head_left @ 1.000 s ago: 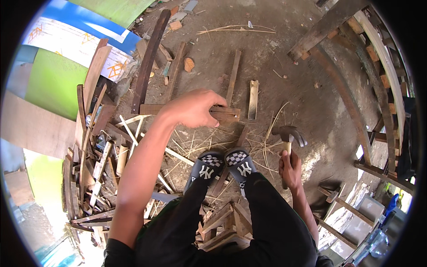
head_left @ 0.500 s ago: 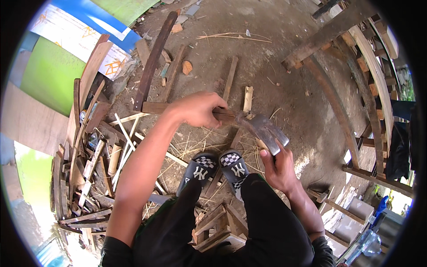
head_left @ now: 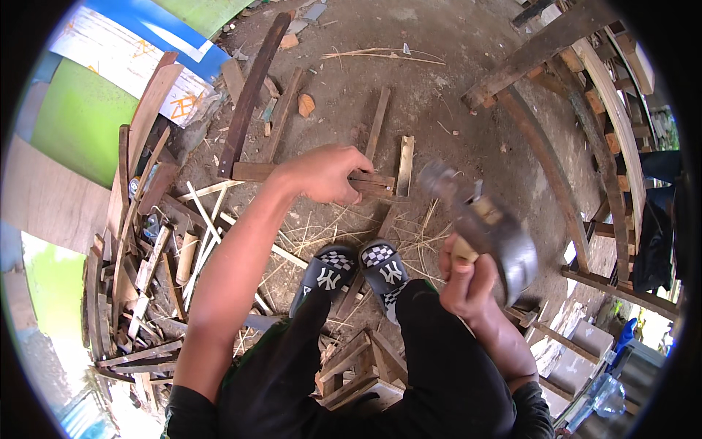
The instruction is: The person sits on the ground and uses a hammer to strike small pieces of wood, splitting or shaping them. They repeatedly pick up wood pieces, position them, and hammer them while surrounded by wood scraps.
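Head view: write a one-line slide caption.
Left hand pins a wooden strip to the dirt ground while right hand raises a hammer.

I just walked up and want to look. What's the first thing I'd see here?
The hammer stands out, raised and blurred in the right hand near the middle right. The left hand presses on a dark wooden piece lying on the dirt ahead, just beyond two checkered slippers.

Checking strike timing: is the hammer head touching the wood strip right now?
No: the hammer is raised and blurred in the right hand, clear of the wood strip under the left hand.
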Demonstrator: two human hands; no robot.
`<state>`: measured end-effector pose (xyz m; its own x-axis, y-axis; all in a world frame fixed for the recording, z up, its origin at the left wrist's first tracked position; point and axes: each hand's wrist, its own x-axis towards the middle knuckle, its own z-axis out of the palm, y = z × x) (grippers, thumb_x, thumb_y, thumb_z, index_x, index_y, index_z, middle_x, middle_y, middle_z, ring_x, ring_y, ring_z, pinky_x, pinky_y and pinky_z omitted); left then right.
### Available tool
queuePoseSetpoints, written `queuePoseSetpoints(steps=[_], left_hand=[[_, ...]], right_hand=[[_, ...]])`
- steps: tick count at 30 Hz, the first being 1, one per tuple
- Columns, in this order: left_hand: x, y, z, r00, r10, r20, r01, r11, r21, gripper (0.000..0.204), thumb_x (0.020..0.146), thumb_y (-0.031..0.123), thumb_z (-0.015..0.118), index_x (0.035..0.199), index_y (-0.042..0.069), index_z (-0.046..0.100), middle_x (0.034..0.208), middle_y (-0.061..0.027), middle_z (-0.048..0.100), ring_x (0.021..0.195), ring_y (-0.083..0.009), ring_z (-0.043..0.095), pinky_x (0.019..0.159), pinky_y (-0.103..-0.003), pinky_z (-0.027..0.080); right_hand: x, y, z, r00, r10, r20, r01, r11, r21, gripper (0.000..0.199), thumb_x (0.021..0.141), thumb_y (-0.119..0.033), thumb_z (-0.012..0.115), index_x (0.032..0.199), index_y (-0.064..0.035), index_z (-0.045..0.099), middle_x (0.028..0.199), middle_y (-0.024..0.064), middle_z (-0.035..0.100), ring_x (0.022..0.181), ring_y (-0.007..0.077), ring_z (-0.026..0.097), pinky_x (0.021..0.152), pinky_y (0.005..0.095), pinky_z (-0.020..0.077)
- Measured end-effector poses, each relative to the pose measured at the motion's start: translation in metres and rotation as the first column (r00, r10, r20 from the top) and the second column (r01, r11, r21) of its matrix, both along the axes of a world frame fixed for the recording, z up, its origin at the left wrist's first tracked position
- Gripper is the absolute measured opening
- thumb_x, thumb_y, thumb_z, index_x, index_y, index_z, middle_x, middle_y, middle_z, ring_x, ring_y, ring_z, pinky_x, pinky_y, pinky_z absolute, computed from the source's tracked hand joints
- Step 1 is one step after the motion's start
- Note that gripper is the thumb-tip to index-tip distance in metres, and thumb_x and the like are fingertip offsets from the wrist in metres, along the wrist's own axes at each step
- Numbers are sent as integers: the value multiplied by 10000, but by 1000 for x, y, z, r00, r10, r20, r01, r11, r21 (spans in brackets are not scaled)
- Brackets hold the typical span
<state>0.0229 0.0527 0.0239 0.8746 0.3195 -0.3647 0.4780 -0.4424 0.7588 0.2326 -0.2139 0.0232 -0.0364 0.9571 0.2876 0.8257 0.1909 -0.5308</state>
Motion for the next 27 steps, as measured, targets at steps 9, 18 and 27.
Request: queuePoseSetpoints(steps=[9,18,27], left_hand=[[-9,1,5,995,24,-94,-23,1000,11,263,769,122,794,1001,14,734,798,-161,717,766,-292,697,693,-425,502],[-11,3,-2,997,34,-69,-28,997,76,295,782,174,821,1006,19,708,871,-179,717,861,-324,707,741,-436,512],[-3,-28,12,980,106,-167,-62,967,248,556,778,403,864,1206,128,640,973,-148,739,988,-369,713,834,-502,535]], right_hand=[[-12,43,57,939,-158,-305,131,986,-107,338,1003,-95,606,1220,163,584,852,267,693,741,417,715,654,459,540],[-22,40,30,962,-180,-205,86,913,-400,271,1076,-172,534,1178,68,609,720,214,632,577,257,649,533,413,489],[-4,40,34,927,-275,-255,156,901,-404,452,1020,-183,652,1230,208,566,625,263,594,539,369,664,538,428,485]])
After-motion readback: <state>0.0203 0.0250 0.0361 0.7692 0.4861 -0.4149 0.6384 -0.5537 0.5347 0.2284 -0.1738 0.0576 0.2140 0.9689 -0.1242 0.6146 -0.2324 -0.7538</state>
